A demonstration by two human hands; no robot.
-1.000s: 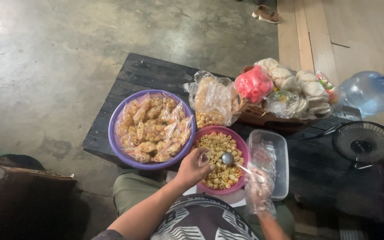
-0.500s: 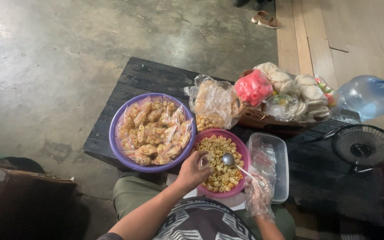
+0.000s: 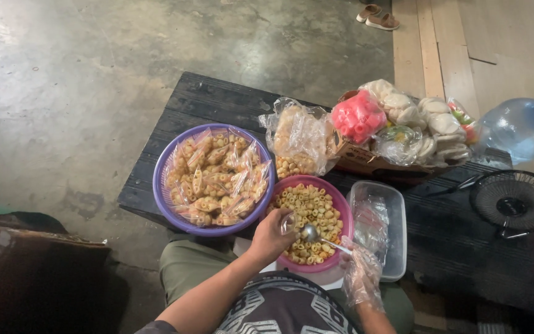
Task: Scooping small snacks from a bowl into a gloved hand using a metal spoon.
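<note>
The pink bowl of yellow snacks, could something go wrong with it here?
Maybe. The pink bowl sits near the dark table's front edge, so a nudge might tip it. The spoon in the gloved right hand could scatter yellow snacks as it lifts. The left hand holds something small and clear over the bowl; pieces might miss it.

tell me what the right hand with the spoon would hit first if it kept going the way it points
The right hand aims its spoon up-left, so it would likely meet the left hand over the pink bowl; depth is unclear.
</note>
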